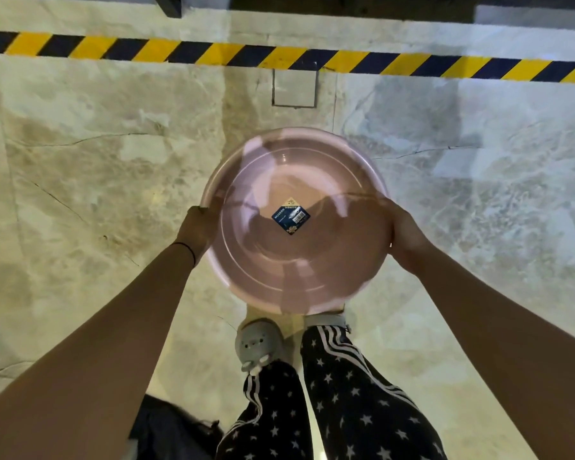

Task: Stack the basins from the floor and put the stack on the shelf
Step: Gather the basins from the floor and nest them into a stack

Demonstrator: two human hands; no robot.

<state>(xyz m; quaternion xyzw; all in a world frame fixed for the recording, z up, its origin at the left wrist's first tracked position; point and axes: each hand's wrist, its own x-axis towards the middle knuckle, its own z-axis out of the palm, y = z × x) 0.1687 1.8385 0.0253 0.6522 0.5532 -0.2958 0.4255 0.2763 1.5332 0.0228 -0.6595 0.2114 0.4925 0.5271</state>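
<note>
Two bare forearms reach down and forward from the bottom corners, over star-printed trousers and a grey plush slipper. On the left, the left hand, a thin dark band on its wrist, grips the rim of a pink basin, thumb on the lip and the other fingers hidden beneath. The basin hangs level in the air above the feet, between the two hands and clear of the floor. It is round, shallow and smooth plastic, glossy enough to catch light, with faint rings moulded into its bottom and a diamond-shaped sticker at its centre. Whether other basins nest under it cannot be told from above. On the right, the right hand wraps the opposite rim, its fingertips out of sight. The floor is polished, veined stone with fine cracks, a square plate set into it, and yellow-and-black striped tape running across. Beyond the tape, a dark frame may be the shelf's foot. The likeliest trouble is slick plastic sliding out of a rim-only hold if one side dips. Soft slippers on glossy stone could also skid, and the basin hides the ground ahead.
</note>
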